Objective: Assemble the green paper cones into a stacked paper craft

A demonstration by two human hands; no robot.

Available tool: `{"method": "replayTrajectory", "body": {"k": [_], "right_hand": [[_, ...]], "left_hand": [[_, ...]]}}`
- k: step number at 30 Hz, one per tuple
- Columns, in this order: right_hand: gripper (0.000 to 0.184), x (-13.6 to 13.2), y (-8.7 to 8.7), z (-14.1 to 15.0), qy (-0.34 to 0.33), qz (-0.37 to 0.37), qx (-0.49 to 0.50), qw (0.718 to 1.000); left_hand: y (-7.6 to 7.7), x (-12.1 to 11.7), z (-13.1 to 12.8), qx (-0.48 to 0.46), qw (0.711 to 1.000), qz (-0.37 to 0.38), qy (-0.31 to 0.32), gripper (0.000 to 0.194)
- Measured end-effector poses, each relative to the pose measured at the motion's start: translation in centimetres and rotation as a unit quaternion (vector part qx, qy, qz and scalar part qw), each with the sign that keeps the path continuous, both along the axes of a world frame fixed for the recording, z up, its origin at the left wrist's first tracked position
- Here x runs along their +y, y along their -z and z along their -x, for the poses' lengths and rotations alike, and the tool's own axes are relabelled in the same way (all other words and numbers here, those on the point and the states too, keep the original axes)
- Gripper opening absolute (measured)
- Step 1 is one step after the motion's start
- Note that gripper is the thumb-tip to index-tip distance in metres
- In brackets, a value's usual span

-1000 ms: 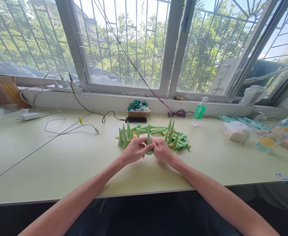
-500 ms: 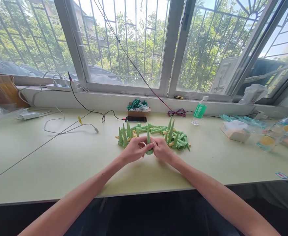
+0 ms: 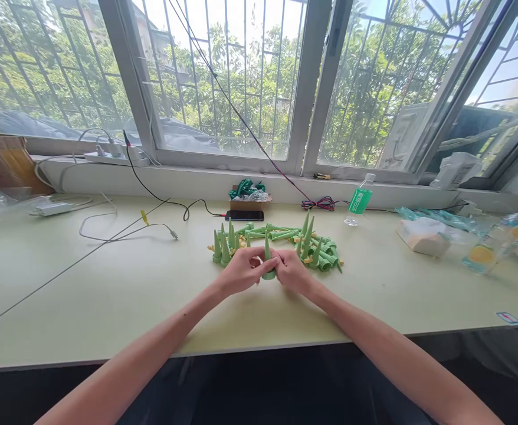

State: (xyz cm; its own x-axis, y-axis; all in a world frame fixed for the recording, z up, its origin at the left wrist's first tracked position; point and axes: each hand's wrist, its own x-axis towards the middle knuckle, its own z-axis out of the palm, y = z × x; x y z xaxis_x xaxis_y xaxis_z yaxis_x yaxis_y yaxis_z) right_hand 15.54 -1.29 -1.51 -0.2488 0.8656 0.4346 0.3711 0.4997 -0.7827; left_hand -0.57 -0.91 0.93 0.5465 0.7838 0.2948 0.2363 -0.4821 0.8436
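Head view: on the worktop [image 3: 121, 307], the pile of green parts [image 3: 325, 261] lies toward the back edge, presumably leaving the front edge free for handling. Between pile and front edge, the left hand [image 3: 242, 270] pinches, seemingly to steady, and the right hand [image 3: 294, 273], its grip hidden, curls against, one green spike [image 3: 267, 250], whose long axis stands nearly upright, tip up, wide base down.
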Motion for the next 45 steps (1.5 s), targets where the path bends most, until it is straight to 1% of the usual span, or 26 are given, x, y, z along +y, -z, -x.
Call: {"method": "replayTrajectory", "body": {"k": [26, 45], "right_hand": [[0.045, -0.29, -0.30, -0.11, -0.014, 0.019, -0.024, 0.999], [0.042, -0.07, -0.10, -0.22, -0.015, 0.005, -0.028, 0.999]], "left_hand": [[0.05, 0.02, -0.10, 0.016, 1.000, -0.003, -0.009, 0.040], [0.11, 0.06, -0.09, 0.019, 1.000, -0.002, -0.011, 0.039]]}}
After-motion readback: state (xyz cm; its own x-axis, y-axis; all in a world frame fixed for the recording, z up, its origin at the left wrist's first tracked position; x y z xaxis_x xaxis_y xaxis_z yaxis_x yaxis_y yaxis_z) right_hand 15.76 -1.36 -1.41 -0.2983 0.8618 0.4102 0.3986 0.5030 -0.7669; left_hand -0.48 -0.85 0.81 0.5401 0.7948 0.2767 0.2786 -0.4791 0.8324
